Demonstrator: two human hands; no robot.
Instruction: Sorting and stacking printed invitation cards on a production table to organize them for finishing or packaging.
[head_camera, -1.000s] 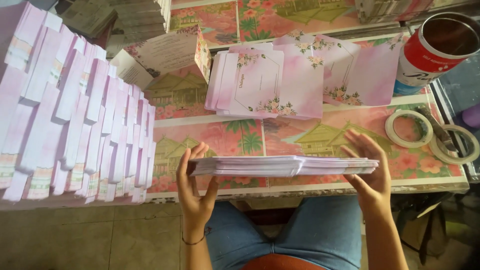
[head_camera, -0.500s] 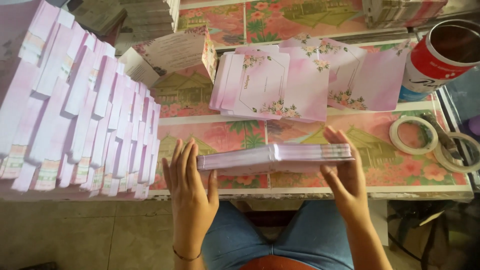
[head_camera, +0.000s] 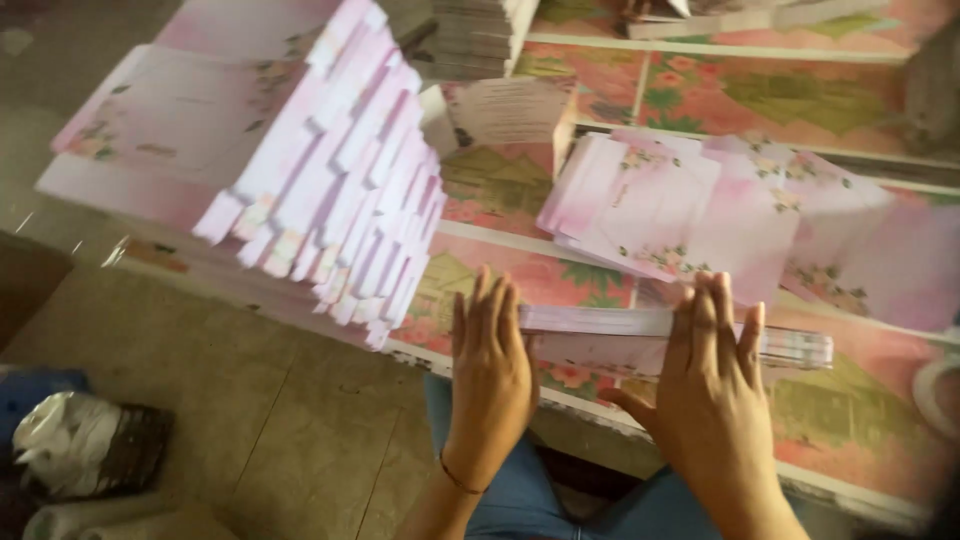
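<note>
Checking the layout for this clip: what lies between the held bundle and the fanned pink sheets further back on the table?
In the head view, only bare floral tablecloth separates the bundle from the fanned pink sheets.
</note>
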